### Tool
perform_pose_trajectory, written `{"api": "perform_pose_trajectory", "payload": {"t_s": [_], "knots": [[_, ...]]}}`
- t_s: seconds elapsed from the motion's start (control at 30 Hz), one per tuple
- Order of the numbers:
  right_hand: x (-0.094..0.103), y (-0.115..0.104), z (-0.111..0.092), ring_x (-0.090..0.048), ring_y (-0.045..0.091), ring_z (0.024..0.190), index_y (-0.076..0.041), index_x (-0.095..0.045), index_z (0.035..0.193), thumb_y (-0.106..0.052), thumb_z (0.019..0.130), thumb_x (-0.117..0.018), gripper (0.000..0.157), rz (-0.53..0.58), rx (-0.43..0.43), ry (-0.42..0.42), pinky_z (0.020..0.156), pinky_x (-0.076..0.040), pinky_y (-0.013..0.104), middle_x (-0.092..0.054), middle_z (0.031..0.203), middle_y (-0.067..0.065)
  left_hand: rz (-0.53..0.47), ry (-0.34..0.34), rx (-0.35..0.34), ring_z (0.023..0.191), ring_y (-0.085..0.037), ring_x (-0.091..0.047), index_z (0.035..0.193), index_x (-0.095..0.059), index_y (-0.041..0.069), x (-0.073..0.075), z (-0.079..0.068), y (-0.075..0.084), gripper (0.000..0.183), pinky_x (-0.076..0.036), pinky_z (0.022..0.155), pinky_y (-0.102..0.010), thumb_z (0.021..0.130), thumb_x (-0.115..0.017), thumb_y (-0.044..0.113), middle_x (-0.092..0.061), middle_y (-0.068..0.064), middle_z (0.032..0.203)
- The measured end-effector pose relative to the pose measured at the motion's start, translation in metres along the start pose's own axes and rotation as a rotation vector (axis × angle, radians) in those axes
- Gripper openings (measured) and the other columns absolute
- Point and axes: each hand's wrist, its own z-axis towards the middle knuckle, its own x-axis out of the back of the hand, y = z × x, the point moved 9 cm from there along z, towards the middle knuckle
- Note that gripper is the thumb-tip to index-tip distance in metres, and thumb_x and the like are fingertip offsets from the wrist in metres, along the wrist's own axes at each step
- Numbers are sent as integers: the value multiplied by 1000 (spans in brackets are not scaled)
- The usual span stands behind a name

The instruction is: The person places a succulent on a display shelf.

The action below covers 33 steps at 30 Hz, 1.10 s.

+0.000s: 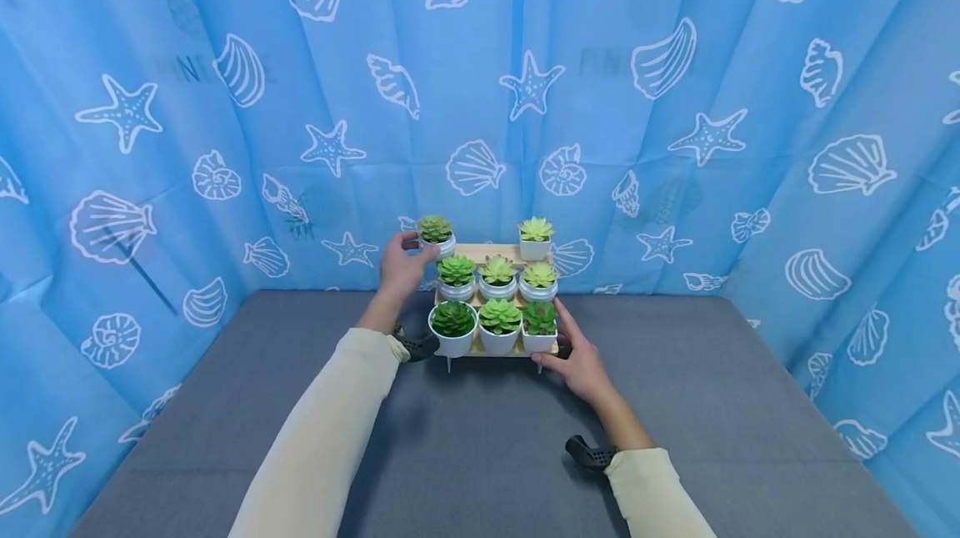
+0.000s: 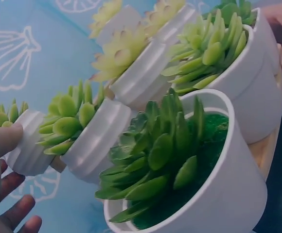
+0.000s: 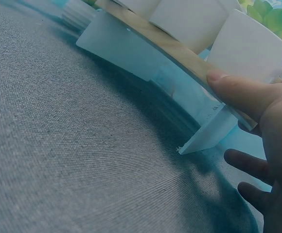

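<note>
A tiered stand with wooden shelves and pale translucent legs carries white pots of artificial succulents in three rows. At its back left corner my left hand holds a small ribbed white succulent pot, thumb against its side. On the opposite side my right hand grips the right end of the lowest shelf, thumb on the front edge. Right above that thumb sits a squarish succulent pot. In the left wrist view, a round pot with a dark green succulent stands closest.
A grey cloth-covered table lies under the stand. Behind it and along both sides hangs a blue curtain with white shells and starfish. Another squarish succulent pot stands at the back right of the top shelf.
</note>
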Motion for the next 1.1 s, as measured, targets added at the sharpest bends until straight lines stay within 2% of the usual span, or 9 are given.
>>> {"api": "perform_pose_trajectory", "payload": {"t_s": [0.13, 0.37, 0.6, 0.67, 0.87, 1.1], "knots": [[-1, -1, 0, -53, 38, 120, -32, -15, 157, -25, 84, -79, 97, 15, 4, -7, 101, -35, 62, -51, 140, 19, 5, -21, -22, 125, -34, -46, 135, -47, 7, -5, -2, 2, 50, -42, 98, -47, 95, -64, 32, -51, -14, 135], [0, -1, 1, -53, 39, 121, -27, -15, 157, -25, 84, -78, 97, 13, -2, -7, 102, -33, 63, -51, 139, 21, 71, -104, -50, 132, -36, -40, 143, -45, 10, -14, -5, 8, 56, -38, 103, -50, 96, -62, 35, -48, -16, 141], [0, -1, 0, -52, 39, 121, -28, -15, 157, -26, 85, -78, 96, 15, -1, -6, 102, -33, 63, -50, 140, 21, 254, -152, -82, 138, -38, -23, 148, -41, 19, -21, -8, 11, 62, -17, 108, -59, 94, -59, 45, -39, -9, 151], [1, -1, 0, -53, 40, 121, -28, -15, 157, -25, 84, -78, 96, 17, 2, -6, 101, -34, 63, -51, 139, 21, 270, -171, -92, 139, -39, -20, 149, -40, 20, -23, -10, 13, 64, -14, 108, -62, 94, -58, 47, -35, -8, 153], [1, -1, 0, -54, 38, 120, -32, -16, 157, -23, 83, -80, 98, 11, 8, 0, 101, -36, 61, -51, 139, 20, 311, -220, -129, 141, -41, -16, 149, -40, 22, -29, -12, 19, 65, -13, 107, -64, 94, -57, 51, -32, -9, 155], [0, -1, 0, -53, 38, 121, -33, -16, 156, -23, 82, -81, 99, 20, 9, 4, 101, -36, 60, -52, 139, 19, 383, -280, -133, 141, -42, -18, 151, -36, 16, -36, -8, 24, 68, -14, 108, -64, 95, -53, 51, -34, -10, 154]]}}
